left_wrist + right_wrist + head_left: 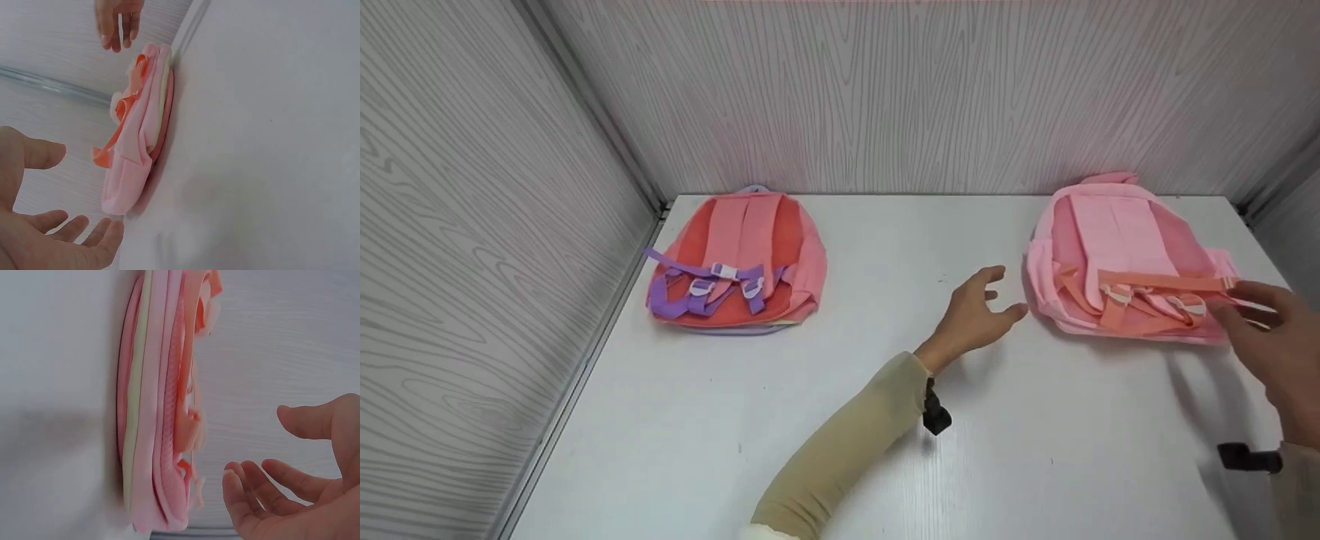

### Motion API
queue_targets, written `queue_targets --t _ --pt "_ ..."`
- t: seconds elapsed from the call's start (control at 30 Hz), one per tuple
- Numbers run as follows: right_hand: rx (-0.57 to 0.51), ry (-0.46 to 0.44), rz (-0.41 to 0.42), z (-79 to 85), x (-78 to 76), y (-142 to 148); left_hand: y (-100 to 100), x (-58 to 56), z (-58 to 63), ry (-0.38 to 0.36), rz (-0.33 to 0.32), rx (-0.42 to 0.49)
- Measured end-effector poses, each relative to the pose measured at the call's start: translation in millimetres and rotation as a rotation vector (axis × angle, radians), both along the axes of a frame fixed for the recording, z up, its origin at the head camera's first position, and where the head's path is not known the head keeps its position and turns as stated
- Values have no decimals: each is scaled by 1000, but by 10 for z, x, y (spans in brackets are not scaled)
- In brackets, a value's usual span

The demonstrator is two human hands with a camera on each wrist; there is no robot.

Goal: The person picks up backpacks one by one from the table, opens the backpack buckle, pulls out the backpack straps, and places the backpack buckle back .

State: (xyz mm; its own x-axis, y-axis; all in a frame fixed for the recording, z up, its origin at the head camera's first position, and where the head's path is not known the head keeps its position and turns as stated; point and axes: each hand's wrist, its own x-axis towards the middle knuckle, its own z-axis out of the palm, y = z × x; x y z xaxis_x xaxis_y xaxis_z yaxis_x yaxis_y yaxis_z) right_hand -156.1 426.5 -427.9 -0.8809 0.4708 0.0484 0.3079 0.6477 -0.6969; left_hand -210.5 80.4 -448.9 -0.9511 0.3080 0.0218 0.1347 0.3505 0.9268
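A light pink backpack (1121, 225) lies flat on the right of the table, its shoulder-strap side up, with orange webbing straps (1166, 283) and pale buckles across its lower part. My left hand (971, 319) hovers just left of it, fingers spread and bent, touching nothing. Over its lower right corner is my right hand (1282, 337), fingers loosely bent. In the right wrist view a gap shows between the right hand (309, 495) and the backpack's edge (149, 410). The left wrist view also has the left hand (50, 242) apart from the bag.
A second backpack (746, 232), coral pink with purple straps (682, 304), lies at the left of the white table (840, 420). Wood-grain panels (840, 97) stand behind and at both sides, joined by metal corner posts.
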Motion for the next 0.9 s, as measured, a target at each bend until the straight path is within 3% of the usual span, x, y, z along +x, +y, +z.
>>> queue_targets --t 0.17,0.27,0.57,0.7,0.9 --pt "13 248 179 -48 20 -266 -240 58 45 24 -27 -30" --pt "10 299 282 -39 2 -425 -373 76 45 0 -45 -42" --pt "-58 361 519 28 -80 -849 -744 120 18 -23 -76 -47" --pt "-52 374 580 66 -123 -1037 -969 132 34 -9 -65 -44" --pt "-90 320 652 64 -196 -1328 -1357 141 75 4 -22 -50"
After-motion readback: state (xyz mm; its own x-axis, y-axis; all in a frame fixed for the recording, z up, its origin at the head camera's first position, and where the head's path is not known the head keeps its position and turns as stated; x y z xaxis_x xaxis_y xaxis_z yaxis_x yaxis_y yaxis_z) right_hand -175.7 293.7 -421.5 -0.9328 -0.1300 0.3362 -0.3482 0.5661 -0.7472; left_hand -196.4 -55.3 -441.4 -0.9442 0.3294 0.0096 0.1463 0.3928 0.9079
